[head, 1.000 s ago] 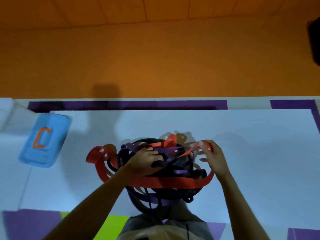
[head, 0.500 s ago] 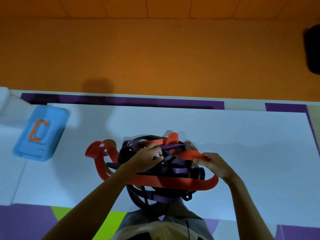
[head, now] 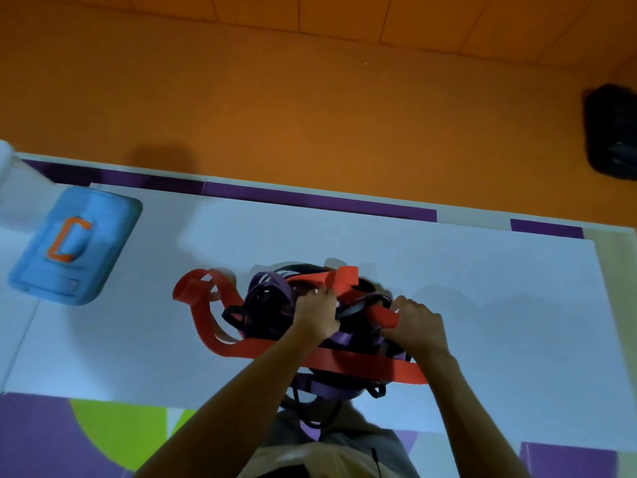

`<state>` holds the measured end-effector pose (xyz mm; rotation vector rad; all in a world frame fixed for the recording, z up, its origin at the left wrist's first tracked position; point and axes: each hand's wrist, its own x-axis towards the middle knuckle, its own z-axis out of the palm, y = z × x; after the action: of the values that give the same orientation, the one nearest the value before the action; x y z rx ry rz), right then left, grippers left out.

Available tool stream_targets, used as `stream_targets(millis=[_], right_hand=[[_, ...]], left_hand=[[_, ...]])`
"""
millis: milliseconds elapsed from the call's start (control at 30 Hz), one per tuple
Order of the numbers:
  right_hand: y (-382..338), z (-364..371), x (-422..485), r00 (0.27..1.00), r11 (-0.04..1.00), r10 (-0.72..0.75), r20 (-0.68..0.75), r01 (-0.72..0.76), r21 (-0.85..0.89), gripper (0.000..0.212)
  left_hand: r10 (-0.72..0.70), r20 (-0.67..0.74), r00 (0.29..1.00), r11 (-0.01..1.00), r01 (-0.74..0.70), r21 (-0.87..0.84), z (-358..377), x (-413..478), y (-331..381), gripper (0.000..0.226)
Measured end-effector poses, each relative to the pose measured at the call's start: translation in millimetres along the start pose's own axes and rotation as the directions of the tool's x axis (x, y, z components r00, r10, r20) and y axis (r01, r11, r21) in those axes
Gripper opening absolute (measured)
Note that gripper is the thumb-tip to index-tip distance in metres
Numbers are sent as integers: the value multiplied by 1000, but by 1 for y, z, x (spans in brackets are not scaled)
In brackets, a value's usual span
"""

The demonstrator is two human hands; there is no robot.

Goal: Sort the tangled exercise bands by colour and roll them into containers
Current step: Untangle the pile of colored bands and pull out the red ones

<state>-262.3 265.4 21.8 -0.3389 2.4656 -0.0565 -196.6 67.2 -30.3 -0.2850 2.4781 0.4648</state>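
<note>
A tangled heap of exercise bands [head: 275,305] lies in the middle of the white sheet [head: 499,305]. It mixes red bands [head: 213,326], purple bands [head: 272,282] and black bands [head: 241,313]. My left hand [head: 315,313] sits on top of the heap with fingers curled into the bands. My right hand [head: 418,326] grips a red band [head: 384,315] at the heap's right side. A long red strip [head: 372,365] runs under both wrists.
A blue container [head: 74,246] with an orange letter C lies at the left on the white sheet. An orange wall rises behind the sheet. A dark object [head: 612,132] sits at the far right. Purple and green floor mats lie at the near edge.
My right hand has moved in toward the heap and closed on a red band. My left hand shifted slightly right on top of the tangle. The view tilted.
</note>
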Motion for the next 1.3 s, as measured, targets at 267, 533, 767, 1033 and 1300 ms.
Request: stream_targets(millis=[267,533,767,1033,1300], right_hand=[[-18,13,3,987,999,-41,152,37,23,47],[-12,-6,-19,988,989,-84,133,67,129,31],[-14,-6,-37,991,960,-43,123,7,280,42],[2,8,-43,996,930,64,-55,-39,366,38],[8,-23,-50,943,681,102,-317,166,713,23]], left_hand=[[160,-125,979,982,-146,119,2,-17,-15,30],[300,-296,907,953,-277,119,-22,-28,-33,45],[361,-180,915,887,-396,-237,-67,-13,-60,32],[277,-203,939,917,-321,-237,-75,-6,-88,33],[82,-132,988,907,-129,-400,-72,31,-86,44]])
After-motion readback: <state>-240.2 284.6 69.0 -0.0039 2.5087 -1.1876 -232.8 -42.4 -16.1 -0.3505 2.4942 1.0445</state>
